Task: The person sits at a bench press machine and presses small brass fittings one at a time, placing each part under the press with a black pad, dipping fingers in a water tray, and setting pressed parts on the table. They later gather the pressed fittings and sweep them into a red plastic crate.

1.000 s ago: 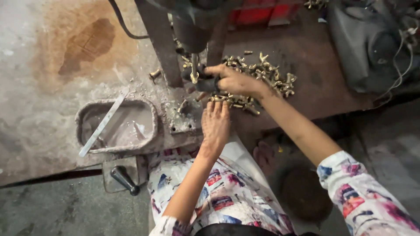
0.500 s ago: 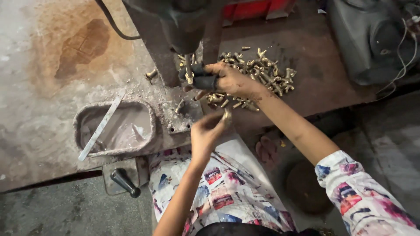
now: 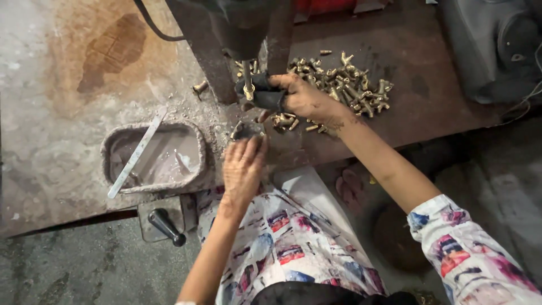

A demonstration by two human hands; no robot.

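right hand [image 3: 299, 99]: closed round a dark holder [image 3: 270, 97], kept right under the machine's spindle [image 3: 248, 85]
left hand [image 3: 243, 166]: fingers curled over a small dark block [image 3: 246, 130] at the near bench edge
brass parts [image 3: 344, 85]: big heap piled just right of the machine, looks like plenty left to be worked
tray [image 3: 110, 149]: grey sludge tray with a metal strip, sat to the left

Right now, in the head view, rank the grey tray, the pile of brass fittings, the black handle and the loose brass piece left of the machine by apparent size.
1. Grey tray; the pile of brass fittings looks much the same, so unsure.
2. Black handle.
3. Loose brass piece.
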